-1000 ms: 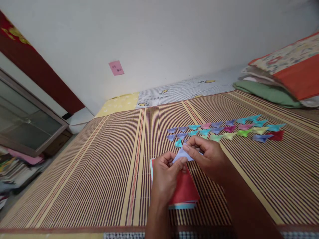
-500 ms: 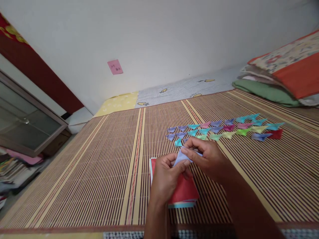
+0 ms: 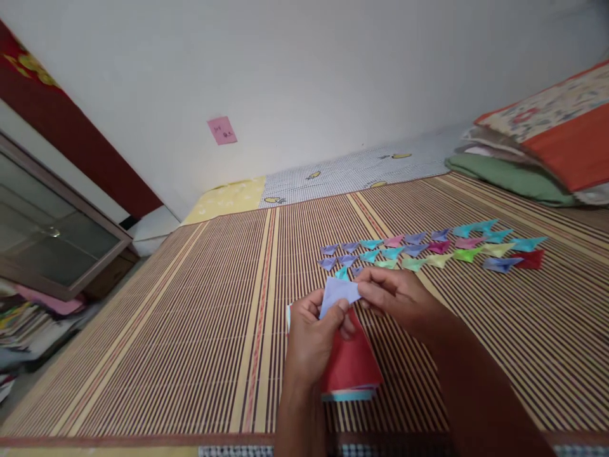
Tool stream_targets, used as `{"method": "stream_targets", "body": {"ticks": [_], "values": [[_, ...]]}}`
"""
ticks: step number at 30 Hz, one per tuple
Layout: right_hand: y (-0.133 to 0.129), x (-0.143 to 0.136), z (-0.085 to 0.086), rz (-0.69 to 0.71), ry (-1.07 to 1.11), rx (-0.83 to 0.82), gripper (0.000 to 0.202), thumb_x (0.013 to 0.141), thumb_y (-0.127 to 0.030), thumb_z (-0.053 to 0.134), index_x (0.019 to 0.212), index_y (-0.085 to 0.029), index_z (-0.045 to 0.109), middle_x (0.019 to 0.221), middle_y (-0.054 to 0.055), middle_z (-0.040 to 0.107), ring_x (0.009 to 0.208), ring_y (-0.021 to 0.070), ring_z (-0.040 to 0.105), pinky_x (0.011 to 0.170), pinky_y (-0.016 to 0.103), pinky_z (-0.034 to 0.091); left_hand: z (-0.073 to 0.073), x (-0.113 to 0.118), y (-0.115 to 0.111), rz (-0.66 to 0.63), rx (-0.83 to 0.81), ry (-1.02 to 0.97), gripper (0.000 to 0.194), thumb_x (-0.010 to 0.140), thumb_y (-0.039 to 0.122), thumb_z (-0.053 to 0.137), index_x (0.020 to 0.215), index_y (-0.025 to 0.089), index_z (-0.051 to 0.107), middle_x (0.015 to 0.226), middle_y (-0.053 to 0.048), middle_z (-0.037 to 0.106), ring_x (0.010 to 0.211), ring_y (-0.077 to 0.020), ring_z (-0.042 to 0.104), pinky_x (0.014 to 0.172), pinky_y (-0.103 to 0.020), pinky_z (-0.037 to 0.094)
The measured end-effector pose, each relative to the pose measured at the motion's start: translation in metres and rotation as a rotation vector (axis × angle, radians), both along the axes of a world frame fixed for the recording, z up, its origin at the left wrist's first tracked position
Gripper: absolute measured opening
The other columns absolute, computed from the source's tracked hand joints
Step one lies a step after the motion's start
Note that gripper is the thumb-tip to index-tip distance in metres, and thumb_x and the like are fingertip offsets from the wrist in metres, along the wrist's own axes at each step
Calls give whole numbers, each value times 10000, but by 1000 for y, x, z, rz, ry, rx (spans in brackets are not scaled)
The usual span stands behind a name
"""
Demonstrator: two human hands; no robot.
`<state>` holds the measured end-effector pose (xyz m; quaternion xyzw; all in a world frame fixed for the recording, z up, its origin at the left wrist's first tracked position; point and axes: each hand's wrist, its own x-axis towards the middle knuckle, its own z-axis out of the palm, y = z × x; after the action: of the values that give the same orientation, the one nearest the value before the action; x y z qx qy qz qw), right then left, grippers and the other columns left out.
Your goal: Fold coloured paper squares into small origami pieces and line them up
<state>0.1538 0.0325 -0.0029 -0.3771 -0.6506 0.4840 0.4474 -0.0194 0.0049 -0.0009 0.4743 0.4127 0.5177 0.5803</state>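
Observation:
A small folded piece of lavender paper (image 3: 339, 289) is held up between both hands. My left hand (image 3: 314, 333) pinches its lower left part between thumb and fingers. At the paper's right corner, the thumb and fingertips of my right hand (image 3: 394, 293) are closed on it. Beneath the hands lies a stack of coloured paper sheets (image 3: 349, 365), red on top with pale blue edges showing below; my left hand hides part of it. Beyond them stand rows of small folded paper shapes (image 3: 392, 252) in lavender, turquoise, pink, green, yellow and red.
A striped bamboo mat (image 3: 190, 317) covers the bed. Folded bedding and a pillow (image 3: 561, 139) lie at the far right. The white wall carries a pink note (image 3: 221, 130). On the left are a glass-doored cabinet (image 3: 57, 235) and a pile of books (image 3: 23, 324).
My right hand has shifted from the top of the lavender paper to its right corner. The paper has turned, and more of its flat face shows. My left hand keeps its pinch.

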Motion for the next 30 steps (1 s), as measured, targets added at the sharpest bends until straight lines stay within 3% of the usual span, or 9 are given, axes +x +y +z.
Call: {"method": "stream_targets", "body": {"ticks": [4,16,21,27,30], "values": [[-1,-1,-2,30,-30,-20,247,867,-383,716,748,-194,612,631,-56,482,568,110,406,524,256,317,-2,-3,2,0,22,-21,240,846,342,749,723,151,671,527,9,628,474,-95,529,531,-212,428],[-2,-10,-1,-19,31,-23,346,859,-436,726,678,-183,575,612,-58,445,560,100,399,515,242,316,-3,-1,-1,-52,59,-56,261,886,389,736,777,156,698,508,32,585,465,-97,490,539,-221,417],[-2,-8,1,1,71,-78,353,864,-461,719,672,-187,607,545,-49,521,481,101,468,474,238,356,-2,1,-1,-75,37,-76,273,881,388,734,740,162,679,501,25,591,445,-96,475,514,-221,416],[2,5,-4,-44,6,-22,433,948,-457,606,598,-202,585,519,-30,547,459,103,484,474,243,379,-2,2,-1,-68,28,-45,273,873,393,729,735,168,661,482,32,574,432,-97,466,504,-226,404],[3,9,-3,-98,-34,47,263,902,-397,666,730,-198,672,649,-8,646,588,126,567,562,248,434,-2,1,-2,-90,32,24,289,889,393,710,719,168,647,489,30,572,442,-97,478,509,-226,388]]}}
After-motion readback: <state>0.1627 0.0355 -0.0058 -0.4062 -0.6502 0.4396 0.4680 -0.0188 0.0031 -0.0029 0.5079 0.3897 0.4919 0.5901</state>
